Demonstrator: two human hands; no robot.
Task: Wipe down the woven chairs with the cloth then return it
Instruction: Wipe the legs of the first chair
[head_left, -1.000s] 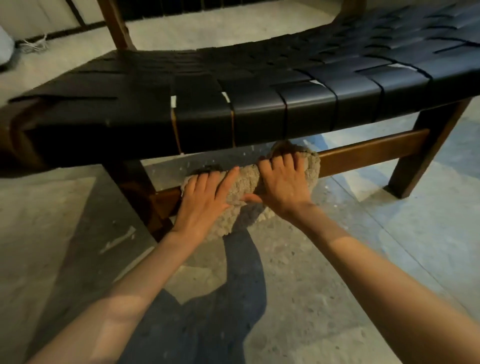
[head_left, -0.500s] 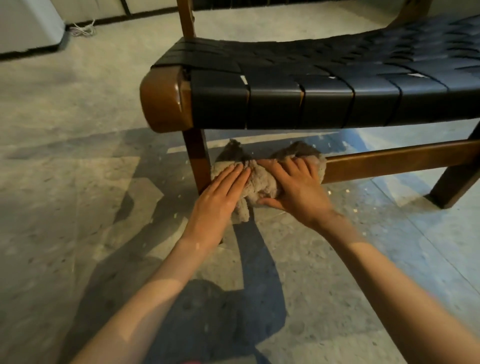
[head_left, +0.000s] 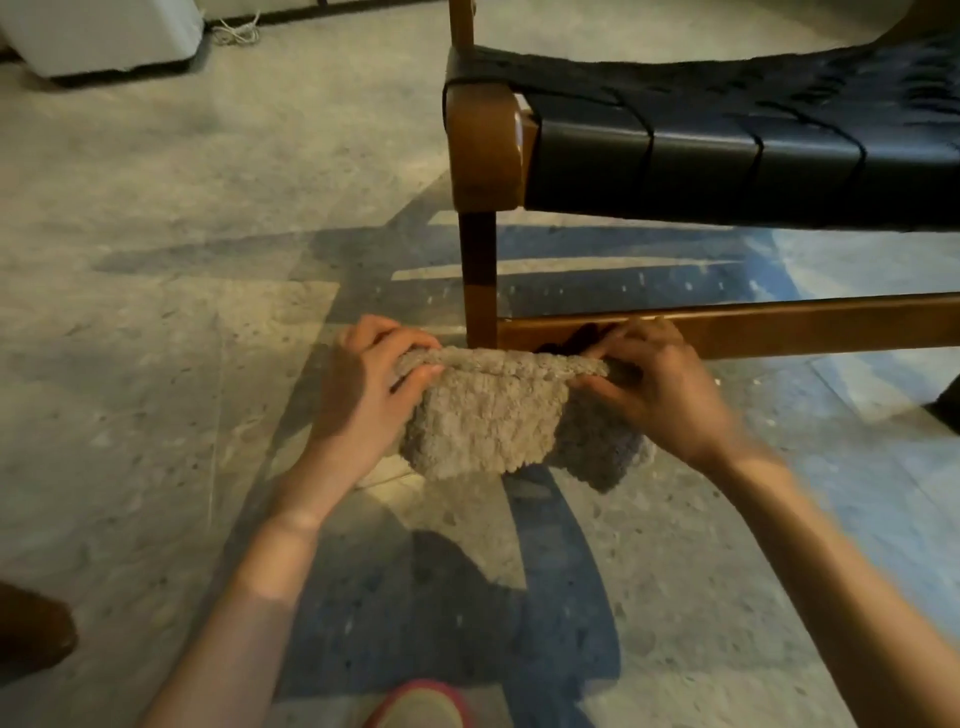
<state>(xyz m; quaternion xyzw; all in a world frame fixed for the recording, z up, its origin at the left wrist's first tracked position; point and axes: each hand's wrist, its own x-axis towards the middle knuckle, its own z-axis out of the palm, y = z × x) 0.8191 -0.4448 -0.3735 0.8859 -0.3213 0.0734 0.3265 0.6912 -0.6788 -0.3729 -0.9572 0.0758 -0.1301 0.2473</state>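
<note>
cloth (head_left: 488, 415): off the floor, stretched between both hands, top edge left-right, rest hanging
left hand (head_left: 363, 384): thumb and fingers pinch the left top corner
right hand (head_left: 660, 384): pinches the right top corner, just in front of the chair rail (head_left: 779, 325)
chair rail: just beyond cloth, parallel to its top edge, runs off right
likely next: forward onto chair rail; right hand nearer

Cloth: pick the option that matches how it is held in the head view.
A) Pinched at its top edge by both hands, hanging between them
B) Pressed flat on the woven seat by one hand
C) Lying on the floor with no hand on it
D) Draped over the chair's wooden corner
A: the left hand and the right hand each pinch an end of the top edge of the cloth, and the rest hangs down in front of the lower rail.
</note>
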